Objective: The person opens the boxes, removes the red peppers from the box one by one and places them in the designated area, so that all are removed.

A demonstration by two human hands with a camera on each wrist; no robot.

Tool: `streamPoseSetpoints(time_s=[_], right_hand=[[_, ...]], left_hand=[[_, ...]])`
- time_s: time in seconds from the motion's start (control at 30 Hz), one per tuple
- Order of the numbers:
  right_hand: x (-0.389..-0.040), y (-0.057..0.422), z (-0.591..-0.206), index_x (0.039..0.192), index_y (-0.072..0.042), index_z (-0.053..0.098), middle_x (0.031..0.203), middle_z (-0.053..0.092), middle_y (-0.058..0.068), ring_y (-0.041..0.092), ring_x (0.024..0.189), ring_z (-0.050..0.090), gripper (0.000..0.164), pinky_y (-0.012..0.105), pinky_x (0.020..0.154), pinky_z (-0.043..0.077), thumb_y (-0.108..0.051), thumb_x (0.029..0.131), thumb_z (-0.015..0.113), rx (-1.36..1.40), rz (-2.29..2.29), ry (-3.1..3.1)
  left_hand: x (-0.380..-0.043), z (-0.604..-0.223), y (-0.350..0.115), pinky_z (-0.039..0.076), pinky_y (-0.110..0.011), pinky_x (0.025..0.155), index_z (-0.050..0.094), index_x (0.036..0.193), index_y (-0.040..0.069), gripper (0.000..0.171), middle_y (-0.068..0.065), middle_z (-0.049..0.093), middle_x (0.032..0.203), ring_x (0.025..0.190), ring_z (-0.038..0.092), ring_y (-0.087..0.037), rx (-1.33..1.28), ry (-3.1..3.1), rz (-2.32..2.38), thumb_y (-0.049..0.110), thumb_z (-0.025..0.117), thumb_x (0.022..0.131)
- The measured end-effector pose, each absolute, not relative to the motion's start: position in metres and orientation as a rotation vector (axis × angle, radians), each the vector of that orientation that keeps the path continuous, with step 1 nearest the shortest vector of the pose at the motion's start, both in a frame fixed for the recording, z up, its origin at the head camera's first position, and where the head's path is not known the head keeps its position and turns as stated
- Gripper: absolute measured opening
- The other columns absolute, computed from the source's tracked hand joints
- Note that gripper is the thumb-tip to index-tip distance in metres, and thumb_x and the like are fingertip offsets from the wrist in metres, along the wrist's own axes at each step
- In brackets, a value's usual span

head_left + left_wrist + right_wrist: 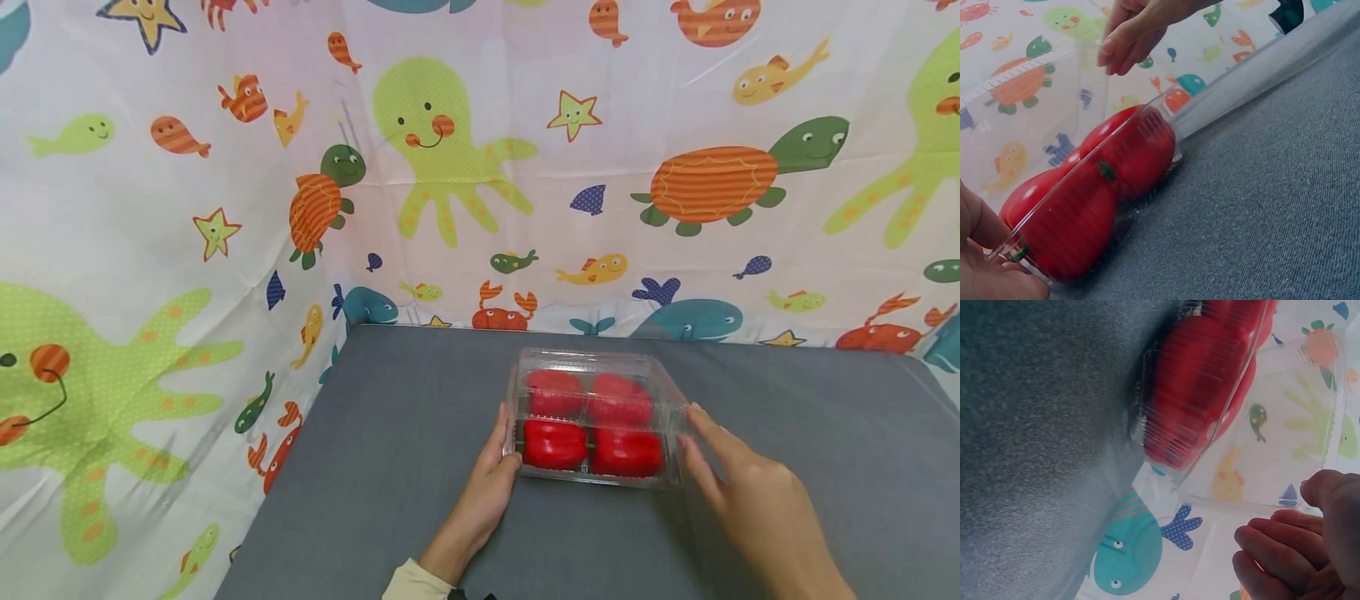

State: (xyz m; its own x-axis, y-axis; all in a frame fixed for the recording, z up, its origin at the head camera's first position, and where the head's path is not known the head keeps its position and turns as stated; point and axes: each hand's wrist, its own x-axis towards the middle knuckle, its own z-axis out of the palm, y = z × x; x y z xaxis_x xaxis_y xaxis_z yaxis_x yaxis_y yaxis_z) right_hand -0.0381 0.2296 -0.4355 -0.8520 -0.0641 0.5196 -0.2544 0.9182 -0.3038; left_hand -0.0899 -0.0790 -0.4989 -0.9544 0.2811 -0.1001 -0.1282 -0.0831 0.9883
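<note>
A clear plastic clamshell container [551, 478] with several red bell peppers [628, 452] inside rests on the grey cloth. Its see-through lid [1272, 459] stands raised, apart from the base's front rim in both wrist views. My left hand [487, 483] grips the left side of the base, thumb at the front corner. At the right, my right hand [761, 496] pinches the lid's edge near a corner between thumb and fingers. Green stems [1107, 170] show through the clear wall in the left wrist view.
Grey cloth [390, 417] covers the table around the container. A white curtain [495, 100] printed with sea animals hangs behind and along the left side. A dark object [1287, 15] shows at the top right of the left wrist view.
</note>
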Motion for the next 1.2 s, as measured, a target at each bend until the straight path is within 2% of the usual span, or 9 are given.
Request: streamPoseSetpoints(time_s=[0.1, 0.27, 0.43, 0.7, 0.83, 0.93, 1.03, 1.07, 1.2], right_hand=[[-0.041, 0.229, -0.433, 0.14, -0.001, 0.067, 0.103, 0.077, 0.027, 0.024, 0.053, 0.068, 0.065, 0.039, 0.055, 0.061, -0.018, 0.082, 0.091, 0.212, 0.513, -2.57], [-0.044, 0.23, -0.43, 0.141, -0.004, 0.067, 0.067, 0.071, 0.011, 0.0, 0.041, 0.037, 0.065, 0.023, 0.043, 0.042, -0.018, 0.082, 0.091, 0.202, 0.516, -2.556], [-0.048, 0.231, -0.427, 0.142, -0.005, 0.067, 0.052, 0.05, -0.008, -0.001, 0.04, 0.025, 0.064, 0.023, 0.04, 0.032, -0.019, 0.084, 0.09, 0.196, 0.529, -2.54], [-0.054, 0.229, -0.42, 0.145, -0.006, 0.064, 0.053, 0.049, -0.009, 0.002, 0.039, 0.026, 0.062, 0.023, 0.04, 0.033, -0.021, 0.089, 0.086, 0.159, 0.586, -2.553], [-0.056, 0.228, -0.419, 0.146, -0.007, 0.064, 0.06, 0.063, 0.001, 0.003, 0.039, 0.03, 0.062, 0.023, 0.04, 0.034, -0.021, 0.09, 0.085, 0.148, 0.618, -2.551], [-0.057, 0.229, -0.419, 0.145, -0.006, 0.065, 0.091, 0.079, 0.018, 0.009, 0.042, 0.049, 0.061, 0.02, 0.041, 0.038, -0.019, 0.089, 0.086, 0.165, 0.657, -2.529], [-0.06, 0.23, -0.418, 0.143, -0.005, 0.065, 0.121, 0.073, 0.027, 0.029, 0.063, 0.072, 0.059, 0.015, 0.045, 0.04, -0.016, 0.089, 0.085, 0.19, 0.707, -2.499], [-0.06, 0.23, -0.418, 0.143, -0.005, 0.065, 0.124, 0.072, 0.027, 0.036, 0.073, 0.075, 0.058, 0.013, 0.046, 0.04, -0.016, 0.089, 0.085, 0.195, 0.723, -2.492], [-0.063, 0.231, -0.417, 0.144, -0.006, 0.065, 0.126, 0.072, 0.025, 0.041, 0.079, 0.075, 0.056, 0.014, 0.044, 0.037, -0.014, 0.091, 0.083, 0.21, 0.749, -2.468]], left_hand=[[-0.089, -0.5, -0.079, 0.015, -0.048, 0.13, 0.003, 0.171, 0.016, 0.074, 0.001, 0.006, 0.178, 0.164, 0.004, -0.022, 0.188, 1.899, 2.127, 0.003, 0.039, 0.108], [-0.089, -0.501, -0.08, 0.01, -0.05, 0.13, 0.0, 0.171, 0.013, 0.069, -0.002, 0.005, 0.178, 0.164, 0.0, -0.023, 0.231, 1.856, 2.155, 0.005, 0.035, 0.111], [-0.09, -0.502, -0.081, 0.012, -0.051, 0.129, 0.0, 0.171, 0.014, 0.069, 0.001, 0.005, 0.178, 0.164, -0.002, -0.024, 0.233, 1.813, 2.172, 0.007, 0.035, 0.112], [-0.089, -0.501, -0.082, 0.014, -0.05, 0.13, -0.001, 0.171, 0.017, 0.071, 0.004, 0.004, 0.178, 0.163, -0.001, -0.021, 0.179, 1.753, 2.17, 0.009, 0.038, 0.112], [-0.088, -0.503, -0.082, 0.015, -0.052, 0.129, -0.001, 0.171, 0.016, 0.071, 0.002, 0.004, 0.178, 0.164, -0.001, -0.024, 0.173, 1.762, 2.166, 0.009, 0.038, 0.112], [-0.087, -0.504, -0.083, 0.014, -0.052, 0.129, -0.002, 0.171, 0.014, 0.071, 0.001, 0.004, 0.179, 0.164, -0.002, -0.024, 0.183, 1.775, 2.162, 0.009, 0.037, 0.112], [-0.088, -0.504, -0.083, 0.013, -0.051, 0.13, -0.003, 0.171, 0.014, 0.071, 0.002, 0.004, 0.178, 0.163, -0.003, -0.022, 0.201, 1.79, 2.153, 0.008, 0.036, 0.112], [-0.088, -0.503, -0.083, 0.013, -0.05, 0.13, -0.003, 0.171, 0.014, 0.07, 0.003, 0.004, 0.178, 0.163, -0.003, -0.022, 0.21, 1.798, 2.151, 0.008, 0.036, 0.112], [-0.09, -0.502, -0.082, 0.012, -0.049, 0.13, -0.002, 0.171, 0.013, 0.069, 0.003, 0.004, 0.178, 0.163, -0.002, -0.021, 0.232, 1.832, 2.144, 0.007, 0.035, 0.112]])
